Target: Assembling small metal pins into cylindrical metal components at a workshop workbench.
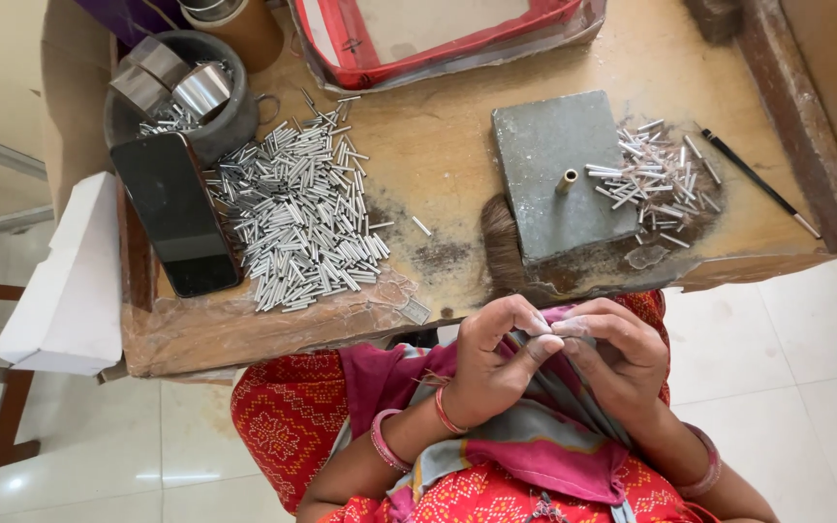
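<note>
Left hand point(496, 363): fingers curled, pinching one end of a small metal tube point(556, 333).
Right hand point(622, 353): fingertips closed on the tube's other end.
Tube: over the lap, near the table edge point(273, 334).
Far left: tube pile point(302, 218).

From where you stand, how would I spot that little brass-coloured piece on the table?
Find the grey stone slab on the wooden table, right of the big heap of silver tubes. The short brass tube stands on it, alone and golden where the others are silver.
</note>
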